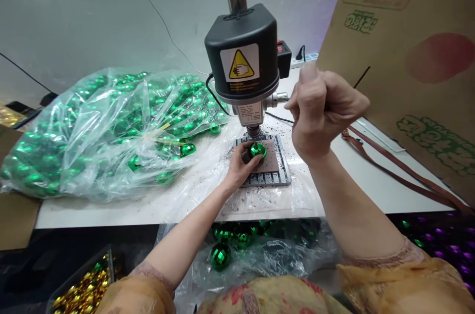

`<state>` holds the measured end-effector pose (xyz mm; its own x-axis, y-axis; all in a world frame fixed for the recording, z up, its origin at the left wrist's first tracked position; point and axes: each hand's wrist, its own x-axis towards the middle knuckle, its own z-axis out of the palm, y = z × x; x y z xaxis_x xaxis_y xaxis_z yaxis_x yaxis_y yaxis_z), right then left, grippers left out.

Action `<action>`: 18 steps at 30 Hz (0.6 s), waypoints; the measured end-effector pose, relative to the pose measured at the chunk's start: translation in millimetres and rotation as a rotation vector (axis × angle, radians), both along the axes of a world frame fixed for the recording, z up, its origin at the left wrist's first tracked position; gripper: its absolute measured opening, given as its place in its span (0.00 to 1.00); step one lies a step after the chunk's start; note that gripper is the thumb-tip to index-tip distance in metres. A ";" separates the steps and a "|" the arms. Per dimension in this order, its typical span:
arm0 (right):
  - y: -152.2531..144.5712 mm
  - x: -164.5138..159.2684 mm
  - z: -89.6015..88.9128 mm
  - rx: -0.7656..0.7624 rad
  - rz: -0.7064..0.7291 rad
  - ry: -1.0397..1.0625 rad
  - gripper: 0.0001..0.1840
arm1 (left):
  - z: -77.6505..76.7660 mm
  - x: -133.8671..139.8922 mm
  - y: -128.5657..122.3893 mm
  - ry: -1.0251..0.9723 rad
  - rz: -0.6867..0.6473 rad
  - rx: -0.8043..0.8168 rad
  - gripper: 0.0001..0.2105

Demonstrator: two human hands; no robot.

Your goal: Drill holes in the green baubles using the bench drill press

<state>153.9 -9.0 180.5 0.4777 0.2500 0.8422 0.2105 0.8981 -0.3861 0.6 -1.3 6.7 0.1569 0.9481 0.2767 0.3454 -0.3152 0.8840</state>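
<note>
Green faceted ball (257,149) sits on brown pad (270,158) of drill press (247,64), directly under chuck. Likely light, hollow, slick mirrored skin, crushable; best pinched round its sides, low. Left hand (239,165) fingers clamped on ball. Right hand (322,108) fist closed round feed lever. Clear bag of green balls (104,130) lies left on table (374,180); cardboard box (411,51) right.
</note>
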 end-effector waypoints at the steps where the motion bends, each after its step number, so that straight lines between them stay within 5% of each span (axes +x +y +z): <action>1: -0.1 -0.8 -2.9 0.020 -0.003 0.010 0.22 | -0.2 0.0 -0.1 -0.002 -0.001 0.003 0.20; 18: 10.9 -5.8 -24.1 0.183 -0.005 0.092 0.27 | -3.1 0.6 -1.0 -0.019 -0.005 0.026 0.21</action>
